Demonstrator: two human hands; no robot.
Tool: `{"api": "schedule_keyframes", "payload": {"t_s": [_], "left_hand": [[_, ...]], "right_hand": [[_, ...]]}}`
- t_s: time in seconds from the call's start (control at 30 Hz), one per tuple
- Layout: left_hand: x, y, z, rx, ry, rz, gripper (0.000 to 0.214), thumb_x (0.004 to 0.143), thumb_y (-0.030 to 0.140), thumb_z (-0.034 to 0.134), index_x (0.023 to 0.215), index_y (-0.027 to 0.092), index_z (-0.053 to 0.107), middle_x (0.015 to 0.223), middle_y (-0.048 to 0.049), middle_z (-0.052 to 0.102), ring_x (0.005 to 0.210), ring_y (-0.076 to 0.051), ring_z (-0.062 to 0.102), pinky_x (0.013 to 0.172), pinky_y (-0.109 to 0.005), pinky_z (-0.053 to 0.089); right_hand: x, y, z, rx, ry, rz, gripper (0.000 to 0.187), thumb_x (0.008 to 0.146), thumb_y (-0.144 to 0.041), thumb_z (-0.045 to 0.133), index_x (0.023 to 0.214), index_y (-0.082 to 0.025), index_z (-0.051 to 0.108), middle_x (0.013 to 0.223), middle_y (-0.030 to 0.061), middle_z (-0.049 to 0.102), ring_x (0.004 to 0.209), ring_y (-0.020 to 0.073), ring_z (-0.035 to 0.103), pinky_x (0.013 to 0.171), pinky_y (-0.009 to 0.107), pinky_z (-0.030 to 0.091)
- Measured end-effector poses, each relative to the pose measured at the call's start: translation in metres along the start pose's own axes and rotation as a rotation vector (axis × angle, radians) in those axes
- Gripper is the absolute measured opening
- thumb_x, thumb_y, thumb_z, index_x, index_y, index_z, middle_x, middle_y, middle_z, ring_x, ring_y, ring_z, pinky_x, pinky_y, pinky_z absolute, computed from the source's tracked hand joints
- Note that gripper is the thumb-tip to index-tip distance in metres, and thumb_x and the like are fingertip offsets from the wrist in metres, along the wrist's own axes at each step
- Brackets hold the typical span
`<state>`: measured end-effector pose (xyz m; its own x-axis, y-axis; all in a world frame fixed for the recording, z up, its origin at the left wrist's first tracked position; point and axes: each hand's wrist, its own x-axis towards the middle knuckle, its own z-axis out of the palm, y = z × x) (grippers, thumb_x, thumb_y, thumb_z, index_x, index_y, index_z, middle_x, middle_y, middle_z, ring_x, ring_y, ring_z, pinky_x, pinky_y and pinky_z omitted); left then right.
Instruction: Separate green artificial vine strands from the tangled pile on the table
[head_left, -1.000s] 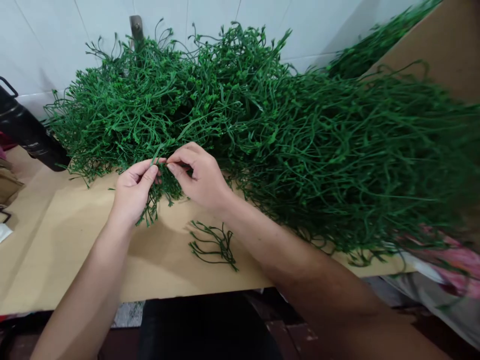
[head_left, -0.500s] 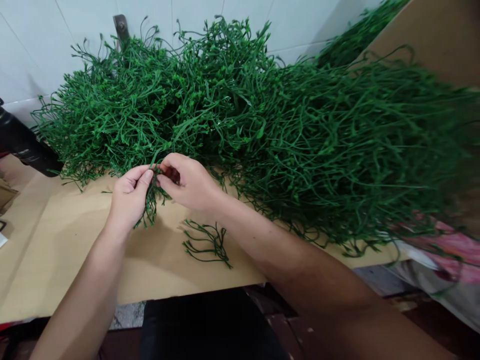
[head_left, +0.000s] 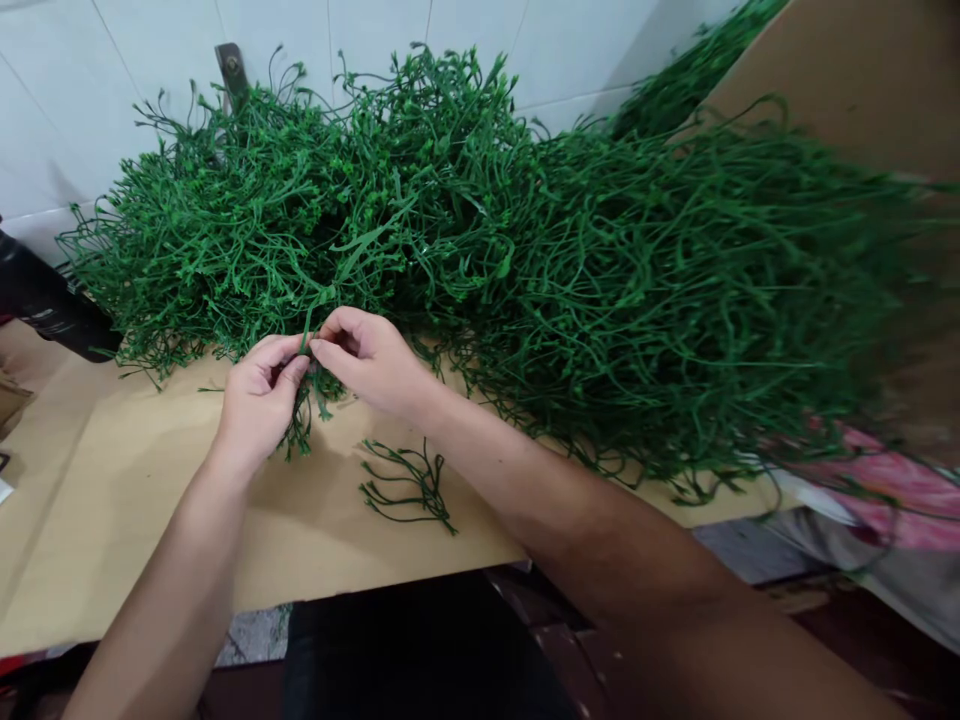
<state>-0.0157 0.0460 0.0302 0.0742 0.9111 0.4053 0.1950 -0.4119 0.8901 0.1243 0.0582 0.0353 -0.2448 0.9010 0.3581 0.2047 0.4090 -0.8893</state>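
My left hand [head_left: 259, 398] and my right hand [head_left: 369, 358] meet at the front edge of a big heap of green plastic sprigs [head_left: 525, 270]. Both hands pinch the same small green sprig [head_left: 304, 425], whose thin branches hang down below my left fingers. The fingertips of the two hands touch at its stem. A loose dark green sprig [head_left: 409, 487] lies flat on the brown cardboard sheet [head_left: 135, 500], just below my right wrist.
The heap spreads from the white tiled wall [head_left: 75, 110] to the far right. A cardboard panel [head_left: 862, 70] leans at the upper right. A black cylinder [head_left: 34, 300] lies at the left edge. Pink patterned cloth [head_left: 892, 490] shows at the lower right.
My hands stay together on the sprig, with the fingers shifting slightly on its stem. The view has drifted a little, so everything sits slightly further left in the picture.
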Motion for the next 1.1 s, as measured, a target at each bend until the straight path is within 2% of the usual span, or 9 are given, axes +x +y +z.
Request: {"api": "schedule_keyframes", "payload": {"t_s": [0.17, 0.3, 0.47, 0.63, 0.73, 0.8, 0.93, 1.03, 1.1], "left_hand": [[-0.001, 0.004, 0.001, -0.027, 0.073, -0.097, 0.017, 0.068, 0.027, 0.067, 0.080, 0.015, 0.065, 0.074, -0.0001, 0.062, 0.068, -0.010, 0.054, 0.065, -0.021, 0.044], [0.000, 0.006, 0.002, -0.014, 0.092, -0.105, 0.021, 0.067, 0.033, 0.070, 0.075, 0.016, 0.061, 0.065, 0.0021, 0.056, 0.062, -0.009, 0.049, 0.058, -0.019, 0.041], [0.001, 0.003, 0.003, 0.036, -0.031, -0.186, 0.026, 0.069, 0.040, 0.068, 0.069, 0.017, 0.056, 0.061, 0.0027, 0.052, 0.058, -0.010, 0.045, 0.053, -0.020, 0.037], [0.000, 0.003, -0.004, 0.228, -0.128, -0.223, 0.032, 0.075, 0.045, 0.059, 0.061, 0.017, 0.053, 0.051, 0.0042, 0.042, 0.050, -0.009, 0.035, 0.046, -0.022, 0.027], [-0.001, 0.003, -0.009, 0.224, -0.255, -0.242, 0.038, 0.077, 0.051, 0.054, 0.060, 0.017, 0.056, 0.053, 0.0021, 0.047, 0.052, -0.010, 0.039, 0.049, -0.023, 0.029], [-0.001, 0.004, -0.013, 0.145, -0.308, -0.237, 0.041, 0.075, 0.055, 0.055, 0.060, 0.017, 0.057, 0.055, 0.0013, 0.050, 0.052, -0.010, 0.040, 0.049, -0.023, 0.030], [-0.003, 0.012, -0.014, -0.086, -0.260, -0.211, 0.042, 0.066, 0.057, 0.065, 0.055, 0.018, 0.054, 0.050, 0.0027, 0.045, 0.046, -0.008, 0.034, 0.045, -0.023, 0.026], [-0.008, 0.019, -0.011, -0.265, -0.183, -0.193, 0.039, 0.063, 0.054, 0.070, 0.057, 0.018, 0.055, 0.047, 0.0037, 0.042, 0.045, -0.007, 0.034, 0.045, -0.023, 0.027], [-0.011, 0.023, -0.009, -0.378, -0.190, -0.160, 0.036, 0.064, 0.049, 0.072, 0.055, 0.018, 0.055, 0.047, 0.0036, 0.040, 0.046, -0.007, 0.035, 0.045, -0.023, 0.028]], "right_hand": [[-0.003, -0.005, -0.001, -0.145, -0.044, -0.013, 0.007, 0.074, -0.020, 0.047, 0.070, -0.015, 0.047, 0.061, -0.0033, 0.046, 0.055, 0.0068, 0.036, 0.054, 0.022, 0.028], [-0.006, -0.009, -0.002, -0.312, -0.081, -0.011, 0.014, 0.081, -0.025, 0.046, 0.079, -0.013, 0.053, 0.074, 0.0020, 0.056, 0.064, 0.0096, 0.045, 0.060, 0.024, 0.032], [-0.008, -0.011, -0.002, -0.767, -0.162, -0.160, 0.024, 0.085, -0.020, 0.037, 0.085, -0.009, 0.059, 0.086, 0.0115, 0.059, 0.080, 0.0182, 0.049, 0.074, 0.032, 0.034], [-0.008, -0.012, -0.006, -0.823, -0.255, -0.244, 0.023, 0.086, -0.019, 0.036, 0.086, -0.008, 0.056, 0.085, 0.0120, 0.056, 0.079, 0.0178, 0.046, 0.074, 0.031, 0.034], [-0.008, -0.011, -0.013, -0.722, -0.356, -0.223, 0.016, 0.086, -0.016, 0.038, 0.081, -0.011, 0.051, 0.079, 0.0073, 0.052, 0.070, 0.0126, 0.041, 0.068, 0.028, 0.032], [-0.008, -0.009, -0.016, -0.560, -0.414, -0.199, 0.013, 0.086, -0.015, 0.038, 0.075, -0.014, 0.045, 0.072, 0.0018, 0.047, 0.064, 0.0091, 0.036, 0.063, 0.025, 0.030], [-0.006, -0.009, -0.016, -0.020, -0.424, -0.184, 0.021, 0.088, -0.022, 0.038, 0.068, -0.016, 0.040, 0.064, -0.0029, 0.039, 0.060, 0.0061, 0.034, 0.057, 0.020, 0.029], [-0.006, -0.012, -0.014, 0.383, -0.501, -0.103, 0.031, 0.087, -0.045, 0.044, 0.074, -0.016, 0.043, 0.060, -0.0050, 0.036, 0.051, 0.0042, 0.028, 0.046, 0.019, 0.024], [-0.007, -0.014, -0.013, 0.583, -0.564, -0.033, 0.040, 0.081, -0.055, 0.050, 0.074, -0.017, 0.042, 0.057, -0.0070, 0.032, 0.046, 0.0026, 0.022, 0.042, 0.018, 0.018]]}}
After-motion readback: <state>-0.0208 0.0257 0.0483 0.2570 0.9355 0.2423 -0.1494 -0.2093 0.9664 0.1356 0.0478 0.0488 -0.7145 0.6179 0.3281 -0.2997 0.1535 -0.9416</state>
